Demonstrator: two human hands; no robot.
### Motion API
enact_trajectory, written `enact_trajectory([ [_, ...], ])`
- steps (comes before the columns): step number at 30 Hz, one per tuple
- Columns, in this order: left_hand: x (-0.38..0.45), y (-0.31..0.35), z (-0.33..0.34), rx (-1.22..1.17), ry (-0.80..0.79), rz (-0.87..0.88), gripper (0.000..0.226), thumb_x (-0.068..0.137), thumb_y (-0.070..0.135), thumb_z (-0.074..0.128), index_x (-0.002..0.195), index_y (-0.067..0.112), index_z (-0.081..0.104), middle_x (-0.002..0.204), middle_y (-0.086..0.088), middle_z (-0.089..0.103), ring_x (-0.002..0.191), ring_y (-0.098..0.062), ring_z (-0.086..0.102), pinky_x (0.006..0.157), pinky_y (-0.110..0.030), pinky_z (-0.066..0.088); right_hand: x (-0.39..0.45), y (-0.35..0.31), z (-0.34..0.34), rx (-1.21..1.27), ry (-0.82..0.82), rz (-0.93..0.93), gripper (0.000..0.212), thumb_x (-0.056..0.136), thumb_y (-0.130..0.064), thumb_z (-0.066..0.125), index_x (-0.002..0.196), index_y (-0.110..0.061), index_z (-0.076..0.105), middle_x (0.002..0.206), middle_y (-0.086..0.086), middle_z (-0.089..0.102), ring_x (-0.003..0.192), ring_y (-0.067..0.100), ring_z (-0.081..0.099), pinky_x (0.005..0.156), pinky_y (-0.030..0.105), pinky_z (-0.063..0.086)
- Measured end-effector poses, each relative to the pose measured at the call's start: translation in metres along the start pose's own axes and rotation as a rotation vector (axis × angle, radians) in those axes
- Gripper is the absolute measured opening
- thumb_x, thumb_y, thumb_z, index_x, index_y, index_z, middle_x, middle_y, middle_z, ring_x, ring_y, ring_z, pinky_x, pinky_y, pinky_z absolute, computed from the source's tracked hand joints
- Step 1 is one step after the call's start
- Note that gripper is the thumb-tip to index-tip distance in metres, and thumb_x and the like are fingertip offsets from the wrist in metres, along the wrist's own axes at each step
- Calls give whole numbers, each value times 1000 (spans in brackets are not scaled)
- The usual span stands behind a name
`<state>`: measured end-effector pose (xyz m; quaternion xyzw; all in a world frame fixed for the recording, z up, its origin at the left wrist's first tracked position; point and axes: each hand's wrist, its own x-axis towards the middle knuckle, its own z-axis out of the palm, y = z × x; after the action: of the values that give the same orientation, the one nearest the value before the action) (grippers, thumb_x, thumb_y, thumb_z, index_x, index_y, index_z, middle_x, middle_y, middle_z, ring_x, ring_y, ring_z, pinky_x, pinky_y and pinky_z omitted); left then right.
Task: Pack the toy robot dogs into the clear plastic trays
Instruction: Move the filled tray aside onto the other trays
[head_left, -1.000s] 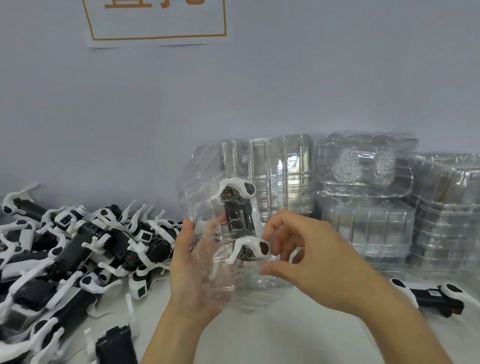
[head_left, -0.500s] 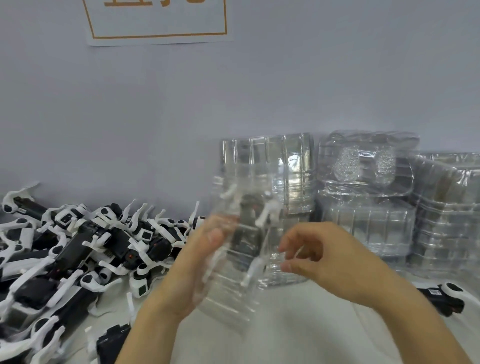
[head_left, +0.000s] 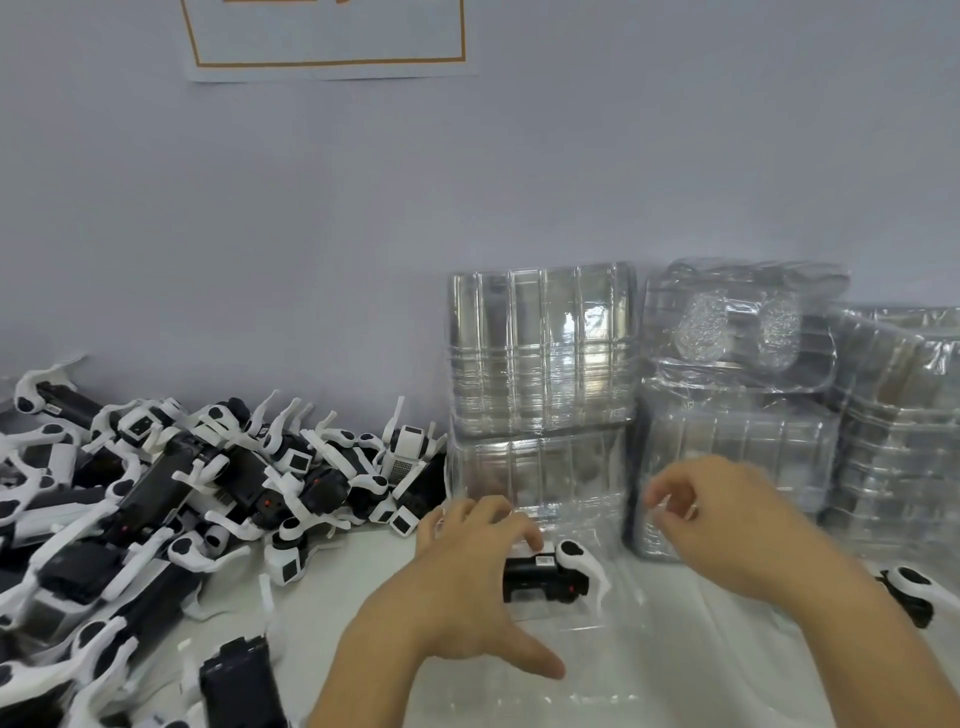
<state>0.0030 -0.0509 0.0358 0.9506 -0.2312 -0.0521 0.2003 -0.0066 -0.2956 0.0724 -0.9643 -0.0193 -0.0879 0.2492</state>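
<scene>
1. Surface: a white tabletop (head_left: 363, 561) runs across the lower half of the frame and meets a plain pale grey-blue wall (head_left: 311, 234) behind it.
2. Wall: a white paper sign with an orange border (head_left: 327, 39) hangs at upper left of centre; its top is cut off and no text is readable.
3. Left side of frame: a pile of black-and-white toy robot dogs (head_left: 182, 493) lies heaped on the tabletop, legs pointing in many directions, reaching back to the wall.
4. Centre to right, against the wall: stacks of clear plastic trays (head_left: 540, 353), several stacks side by side, the rightmost running out of frame.
5. Lower centre: a clear tray (head_left: 561, 649) lies flat on the tabletop in front of the stacks. One toy dog (head_left: 550, 571) lies in it, black body with a white leg toward the right.
6. Left hand (head_left: 462, 582): fingers spread and laid over the left end of that dog and the tray, thumb out toward bottom centre. Pressing, not clasping.
7. Right hand (head_left: 727, 519): raised above the tabletop just right of the tray, fingers loosely curled, holding nothing visible; somewhat blurred.
8. Right edge: another toy dog (head_left: 909, 590) lies alone on the tabletop, partly behind the right forearm.
</scene>
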Motion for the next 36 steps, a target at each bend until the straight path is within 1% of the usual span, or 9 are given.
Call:
enact_trajectory([
  [3, 3, 2, 8, -52, 18, 51, 115, 43, 77, 82, 142, 48, 30, 132, 31, 24, 122, 9, 9, 120, -36, 5, -1, -25, 17, 150, -47, -130, 3, 86, -33, 74, 88, -35, 74, 80, -16, 70, 77, -7, 63, 62, 12, 47],
  [5, 2, -1, 6, -170, 101, 83, 113, 43, 83, 76, 142, 49, 33, 133, 35, 29, 129, 9, 15, 117, -27, 14, -1, -38, 35, 147, -85, -173, 7, 85, -35, 76, 92, -35, 74, 83, -18, 68, 80, -6, 62, 66, 11, 48],
  [8, -1, -16, 12, -495, 439, 32, 54, 69, 68, 73, 114, 41, 60, 116, 31, 57, 115, 11, 46, 93, -4, 33, -3, -47, 64, 121, -190, -152, 23, 83, -40, 78, 103, -33, 72, 92, -19, 61, 82, -2, 59, 74, 17, 47],
  [11, -3, -28, 30, -754, 679, -248, 6, 90, 21, 72, 90, 23, 66, 94, 8, 67, 91, -10, 61, 68, -8, 41, -4, -46, 75, 80, -220, -143, 31, 84, -48, 76, 110, -32, 73, 91, -19, 59, 85, 0, 58, 79, 22, 48],
  [16, -4, -30, 55, -1005, 509, -457, 13, 94, 11, 61, 94, 21, 70, 94, 5, 71, 87, -4, 63, 69, -20, 42, -1, -39, 74, 58, -323, -136, 20, 85, -25, 78, 103, -34, 76, 94, -19, 62, 95, 4, 60, 82, 24, 50],
  [20, 2, -27, 59, -1152, 559, -446, 18, 94, 6, 57, 89, 7, 74, 88, -5, 74, 87, -13, 65, 80, -28, 46, -2, -49, 79, -40, -250, -202, 19, 78, -23, 83, 96, -26, 78, 88, -7, 66, 89, 14, 61, 79, 36, 56],
  [25, 6, -28, 58, -1226, 574, -399, 24, 95, 1, 54, 93, 9, 77, 99, 0, 77, 105, -19, 68, 99, -36, 49, 2, -56, 77, -98, -294, -282, 6, 77, -20, 81, 82, -18, 77, 65, -5, 60, 65, 15, 56, 59, 30, 51],
  [30, 6, -28, 58, -1212, 524, -398, 25, 90, -1, 55, 96, 13, 74, 100, -4, 74, 93, -12, 70, 76, -20, 49, -4, -69, 89, -298, -123, -299, 34, 80, -21, 66, 56, -16, 42, 60, -1, 38, 56, 13, 33, 46, 25, 22],
  [36, 4, -28, 52, -1161, 489, -414, 24, 92, -2, 54, 98, 12, 72, 103, -1, 72, 93, -9, 67, 70, -12, 46, -12, -61, 93, -180, -121, -258, 11, 79, -14, 68, 69, -13, 65, 62, -1, 55, 61, 13, 47, 52, 22, 39],
])
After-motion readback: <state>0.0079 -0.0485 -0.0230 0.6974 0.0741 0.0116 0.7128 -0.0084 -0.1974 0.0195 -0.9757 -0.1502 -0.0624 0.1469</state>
